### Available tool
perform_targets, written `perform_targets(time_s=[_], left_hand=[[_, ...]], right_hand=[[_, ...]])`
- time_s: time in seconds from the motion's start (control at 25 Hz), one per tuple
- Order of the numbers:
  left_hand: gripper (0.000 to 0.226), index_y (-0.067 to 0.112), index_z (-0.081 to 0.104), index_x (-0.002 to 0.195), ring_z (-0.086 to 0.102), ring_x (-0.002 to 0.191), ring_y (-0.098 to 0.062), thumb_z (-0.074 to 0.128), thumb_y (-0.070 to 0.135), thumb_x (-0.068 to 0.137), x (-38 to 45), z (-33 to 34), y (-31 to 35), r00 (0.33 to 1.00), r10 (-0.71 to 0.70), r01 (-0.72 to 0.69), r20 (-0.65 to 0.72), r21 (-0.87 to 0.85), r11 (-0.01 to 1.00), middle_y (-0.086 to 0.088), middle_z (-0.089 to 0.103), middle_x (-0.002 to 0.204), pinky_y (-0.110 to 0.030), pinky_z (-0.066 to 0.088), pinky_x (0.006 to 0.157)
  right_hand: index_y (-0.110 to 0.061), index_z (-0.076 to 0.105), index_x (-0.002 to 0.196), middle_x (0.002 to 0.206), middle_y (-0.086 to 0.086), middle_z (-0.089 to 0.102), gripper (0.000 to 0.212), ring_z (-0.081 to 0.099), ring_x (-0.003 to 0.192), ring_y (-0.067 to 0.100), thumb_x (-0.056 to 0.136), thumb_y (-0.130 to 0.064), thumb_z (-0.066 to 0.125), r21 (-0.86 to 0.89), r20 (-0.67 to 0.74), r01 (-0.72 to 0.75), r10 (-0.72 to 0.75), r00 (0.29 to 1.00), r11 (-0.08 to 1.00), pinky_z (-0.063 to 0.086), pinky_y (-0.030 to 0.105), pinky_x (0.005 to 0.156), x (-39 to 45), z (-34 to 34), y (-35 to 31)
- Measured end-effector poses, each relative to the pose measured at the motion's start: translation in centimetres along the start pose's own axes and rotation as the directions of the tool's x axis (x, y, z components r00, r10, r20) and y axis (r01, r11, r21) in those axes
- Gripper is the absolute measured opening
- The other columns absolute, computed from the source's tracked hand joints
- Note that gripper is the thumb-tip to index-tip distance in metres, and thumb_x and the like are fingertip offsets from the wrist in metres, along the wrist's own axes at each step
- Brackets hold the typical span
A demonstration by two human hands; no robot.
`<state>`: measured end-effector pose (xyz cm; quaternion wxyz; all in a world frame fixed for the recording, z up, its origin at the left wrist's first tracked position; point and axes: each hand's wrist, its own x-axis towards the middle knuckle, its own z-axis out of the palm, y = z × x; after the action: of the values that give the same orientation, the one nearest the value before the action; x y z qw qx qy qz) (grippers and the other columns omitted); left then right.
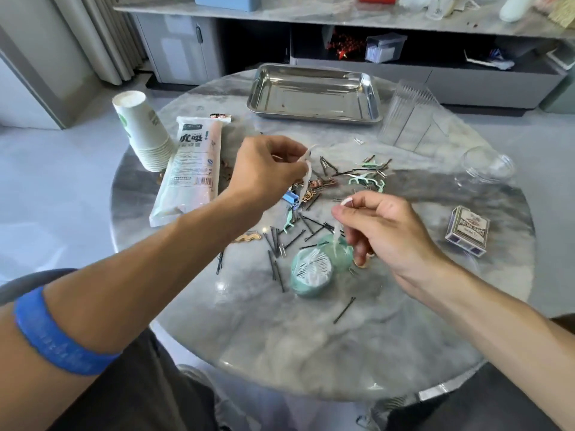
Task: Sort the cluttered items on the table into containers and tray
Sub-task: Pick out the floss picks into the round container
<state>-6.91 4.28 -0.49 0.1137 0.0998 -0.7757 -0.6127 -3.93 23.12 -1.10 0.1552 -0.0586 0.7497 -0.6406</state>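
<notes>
- Our left hand [267, 169], raised over the round grey marble desk [280, 343], pinches a white plastic floss pick [307, 169].
- Our right hand [382, 231] pinches a second white floss pick [337, 234] above the open round teal floss-pick container [311, 275].
- Black hairpins [298, 237] scattered mid-desk.
- Rectangular steel tray [314, 91] at the far edge.

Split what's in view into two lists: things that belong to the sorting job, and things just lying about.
Job:
left hand and right hand, each pinching a white floss pick
green tub of floss picks
hairpins
steel tray
playing cards

Lying about:
blue box and white bottle on the cabinet behind
</notes>
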Motion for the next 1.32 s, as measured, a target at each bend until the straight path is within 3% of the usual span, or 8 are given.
perform_targets(time_s=[0.12, 0.28, 0.44, 0.72, 0.88, 1.08, 1.24, 1.32], left_hand=[[0.027, 0.021, 0.072, 0.071, 0.058, 0.055, -0.006, 0.075, -0.005, 0.077, -2.3, -0.7, -0.8, 1.000, -0.013, 0.013, 0.016, -0.004, 1.000, 0.010, 0.063, 0.057, -0.021, 0.056, 0.058], [0.029, 0.022, 0.071, 0.070, 0.058, 0.053, -0.006, 0.075, -0.006, 0.077, -3.2, -1.3, -1.4, 0.997, -0.073, 0.073, -0.002, -0.025, 0.997, 0.012, 0.060, 0.052, -0.024, 0.060, 0.067], [0.029, 0.022, 0.071, 0.070, 0.058, 0.052, -0.004, 0.075, -0.005, 0.077, -3.4, -1.4, -1.4, 0.997, -0.076, 0.076, 0.000, -0.038, 0.996, 0.014, 0.060, 0.050, -0.018, 0.056, 0.061], [0.014, 0.007, 0.076, 0.086, 0.059, 0.056, -0.011, 0.075, -0.003, 0.077, -3.3, -0.4, -1.8, 0.996, -0.085, 0.086, 0.023, -0.017, 0.996, 0.007, 0.063, 0.058, -0.050, 0.059, 0.077], [0.014, 0.007, 0.076, 0.087, 0.060, 0.055, -0.009, 0.074, -0.003, 0.077, -3.1, -0.2, -1.7, 0.996, -0.085, 0.085, 0.026, -0.013, 0.996, 0.005, 0.063, 0.059, -0.048, 0.059, 0.077], [0.014, 0.008, 0.076, 0.087, 0.060, 0.057, -0.010, 0.074, -0.002, 0.077, -3.0, -0.1, -1.8, 0.996, -0.087, 0.087, 0.037, -0.017, 0.996, 0.004, 0.065, 0.062, -0.050, 0.059, 0.076], [0.022, 0.021, 0.075, 0.076, 0.060, 0.059, -0.013, 0.075, -0.001, 0.075, -3.3, 0.2, -1.8, 0.996, -0.082, 0.082, 0.043, -0.011, 0.997, 0.008, 0.065, 0.059, -0.054, 0.058, 0.073], [0.025, 0.025, 0.073, 0.073, 0.060, 0.059, -0.013, 0.076, 0.000, 0.075, -3.5, 0.3, -1.7, 0.996, -0.073, 0.073, 0.052, -0.003, 0.997, 0.008, 0.065, 0.059, -0.055, 0.058, 0.071]], right_hand=[[-0.005, 0.064, 0.082, 0.062, 0.013, 0.066, 0.010, 0.056, 0.046, 0.018, 0.088, 0.002, 0.065, 0.066, 0.040, -0.061, 0.059, 0.997, 0.996, 0.050, 0.027, 0.044, -1.7, 0.3, 0.7], [-0.009, 0.068, 0.082, 0.078, 0.017, 0.072, 0.009, 0.065, 0.060, 0.022, 0.080, -0.006, 0.076, 0.086, 0.188, -0.096, 0.078, 0.979, 0.992, 0.058, 0.031, 0.055, -2.5, 0.4, 0.6], [-0.012, 0.068, 0.085, 0.067, 0.004, 0.069, 0.006, 0.059, 0.054, 0.018, 0.088, -0.007, 0.070, -0.278, 0.258, 0.059, 0.015, 0.966, 0.959, 0.050, 0.031, 0.046, -2.0, 0.7, 0.8], [-0.015, 0.068, 0.086, 0.062, 0.000, 0.068, 0.014, 0.053, 0.047, 0.004, 0.085, -0.001, 0.066, -0.417, 0.408, 0.015, 0.173, 0.896, 0.909, 0.039, 0.016, 0.042, -1.3, 1.3, 0.8], [-0.020, 0.069, 0.081, 0.059, -0.001, 0.067, 0.019, 0.049, 0.044, 0.002, 0.081, -0.002, 0.063, -0.532, 0.410, 0.065, 0.190, 0.892, 0.844, 0.041, 0.018, 0.047, -1.2, 1.6, 0.7], [-0.025, 0.069, 0.080, 0.059, -0.003, 0.068, 0.015, 0.053, 0.050, 0.005, 0.072, -0.014, 0.061, -0.517, 0.388, 0.099, 0.129, 0.913, 0.850, 0.039, 0.016, 0.048, -1.1, 0.9, 0.3], [-0.026, 0.068, 0.077, 0.060, -0.017, 0.064, 0.014, 0.053, 0.053, -0.001, 0.076, -0.013, 0.065, -0.648, 0.410, 0.230, 0.078, 0.909, 0.726, 0.036, 0.013, 0.050, -0.9, 1.8, 0.9], [-0.025, 0.069, 0.077, 0.058, -0.016, 0.064, 0.013, 0.053, 0.052, 0.000, 0.074, -0.012, 0.065, -0.619, 0.375, 0.225, 0.031, 0.926, 0.753, 0.038, 0.015, 0.050, -0.7, 1.8, 0.9]])
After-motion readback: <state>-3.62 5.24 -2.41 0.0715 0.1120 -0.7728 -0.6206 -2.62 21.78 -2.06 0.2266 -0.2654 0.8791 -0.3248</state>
